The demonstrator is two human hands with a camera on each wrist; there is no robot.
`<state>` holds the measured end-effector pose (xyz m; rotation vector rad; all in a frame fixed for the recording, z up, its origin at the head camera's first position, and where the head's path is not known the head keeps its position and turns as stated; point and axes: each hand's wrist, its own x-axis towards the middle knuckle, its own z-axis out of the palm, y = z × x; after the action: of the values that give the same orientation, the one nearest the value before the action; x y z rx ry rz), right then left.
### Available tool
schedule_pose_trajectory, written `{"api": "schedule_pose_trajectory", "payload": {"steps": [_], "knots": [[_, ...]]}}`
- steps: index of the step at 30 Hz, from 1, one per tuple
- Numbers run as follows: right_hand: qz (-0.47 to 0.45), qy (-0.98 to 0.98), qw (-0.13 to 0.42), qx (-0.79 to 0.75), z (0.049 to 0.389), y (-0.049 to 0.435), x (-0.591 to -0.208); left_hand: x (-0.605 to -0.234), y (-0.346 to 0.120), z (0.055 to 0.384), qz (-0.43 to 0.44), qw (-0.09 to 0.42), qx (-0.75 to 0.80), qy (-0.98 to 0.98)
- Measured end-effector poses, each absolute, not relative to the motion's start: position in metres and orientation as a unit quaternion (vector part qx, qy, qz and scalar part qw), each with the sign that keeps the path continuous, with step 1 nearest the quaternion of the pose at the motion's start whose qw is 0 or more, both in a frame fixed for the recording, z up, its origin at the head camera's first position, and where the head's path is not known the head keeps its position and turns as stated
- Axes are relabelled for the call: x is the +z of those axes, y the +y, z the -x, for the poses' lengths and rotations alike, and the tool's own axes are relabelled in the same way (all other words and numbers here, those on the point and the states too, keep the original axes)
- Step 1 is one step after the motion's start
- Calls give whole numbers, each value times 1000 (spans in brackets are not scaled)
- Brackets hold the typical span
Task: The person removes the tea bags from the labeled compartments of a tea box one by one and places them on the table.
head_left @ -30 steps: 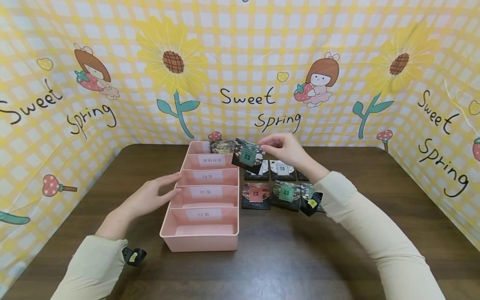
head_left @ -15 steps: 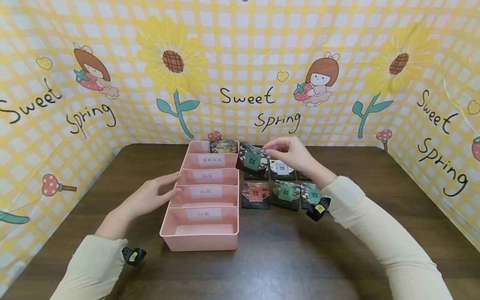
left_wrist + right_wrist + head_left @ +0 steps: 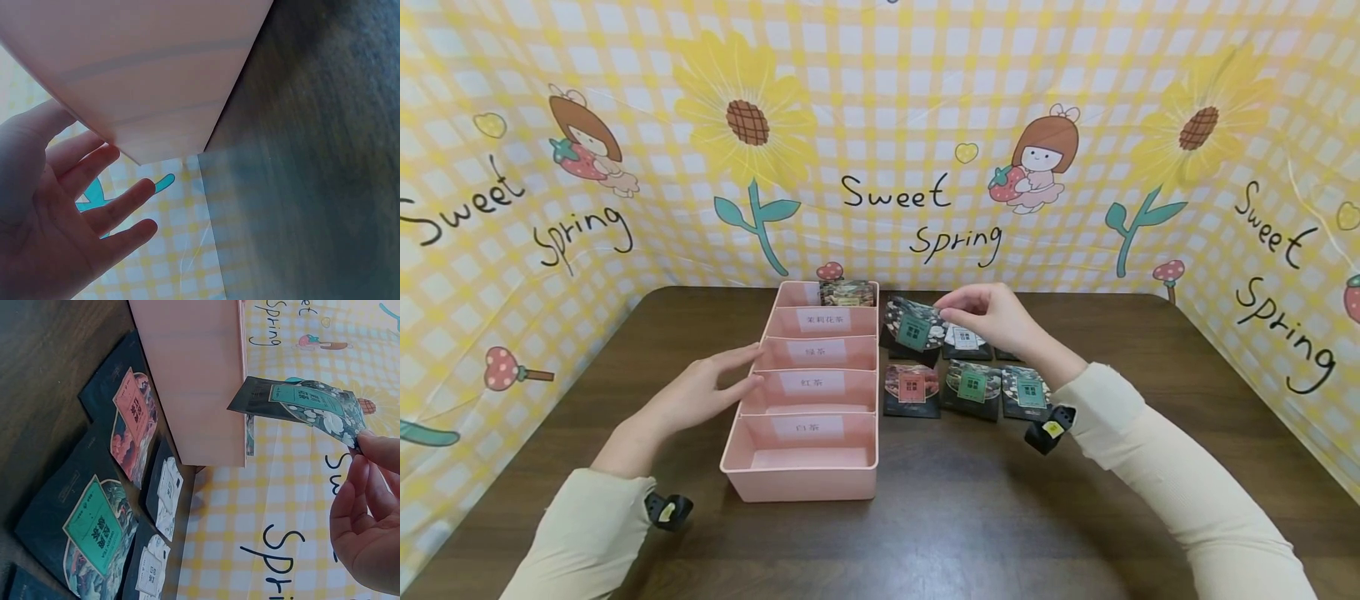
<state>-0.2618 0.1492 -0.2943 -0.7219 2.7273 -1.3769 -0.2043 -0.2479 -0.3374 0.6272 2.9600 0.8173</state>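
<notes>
My right hand (image 3: 996, 321) pinches a dark tea packet (image 3: 913, 331) by its top right corner. In the right wrist view that tea packet (image 3: 306, 403) shows white flowers and a green label, and hangs tilted above the table beside the pink box. My left hand (image 3: 692, 393) rests against the left rim of the pink divided box (image 3: 801, 485), its fingers spread. The left wrist view shows the fingertips of this hand (image 3: 69, 212) at the box's edge. Each visible divider carries a white label with Chinese characters. A green patterned packet (image 3: 847, 293) stands in the rearmost compartment.
Right of the box, packets lie in two rows on the brown table (image 3: 925, 542). The front row has a red-labelled packet (image 3: 912, 392), a green-labelled packet (image 3: 973, 390) and a teal-labelled packet (image 3: 1026, 393). White-topped packets (image 3: 964, 340) lie behind, partly covered. A checked cloth (image 3: 880, 108) surrounds the table.
My right hand has drawn the tea packet rightward and a little toward me, from the box's right rim to over the back row. The left hand and the box stay put.
</notes>
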Motion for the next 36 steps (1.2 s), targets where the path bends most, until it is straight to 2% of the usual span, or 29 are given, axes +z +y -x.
{"api": "schedule_pose_trajectory", "payload": {"steps": [19, 36], "knots": [[219, 868, 23, -445, 246, 157, -304, -339, -248, 204, -199, -4, 262, 944], [253, 851, 57, -456, 233, 166, -323, -339, -248, 204, -199, -2, 262, 944]]}}
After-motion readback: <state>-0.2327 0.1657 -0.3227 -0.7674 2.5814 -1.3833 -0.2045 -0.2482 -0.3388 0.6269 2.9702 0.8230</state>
